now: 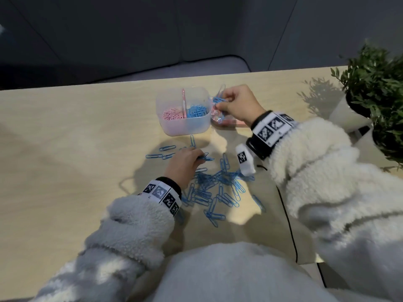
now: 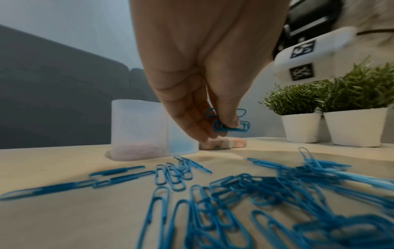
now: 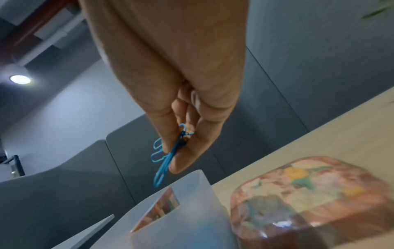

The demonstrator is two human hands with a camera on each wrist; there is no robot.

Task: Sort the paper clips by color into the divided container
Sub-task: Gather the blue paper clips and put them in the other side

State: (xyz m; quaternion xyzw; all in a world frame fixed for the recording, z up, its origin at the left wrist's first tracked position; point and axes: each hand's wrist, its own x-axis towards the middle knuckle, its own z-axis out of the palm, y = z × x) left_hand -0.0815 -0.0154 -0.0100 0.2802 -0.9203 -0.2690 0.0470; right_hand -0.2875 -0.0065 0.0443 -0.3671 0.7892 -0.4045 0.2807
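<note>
The right hand [image 1: 236, 103] pinches a small bunch of blue wire paper clips [image 1: 219, 99] just beside the translucent divided plastic container [image 1: 185, 127]; its blue compartment lies at nine o'clock from the fingers [image 3: 185, 155]. The left hand [image 1: 182, 165] pinches more blue clips [image 2: 231, 128] low over the bench [image 1: 76, 149].

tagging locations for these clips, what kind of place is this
Probably an office or lounge: a light wooden table, a grey upholstered sofa behind it, small potted plants, and a recessed ceiling light.
</note>
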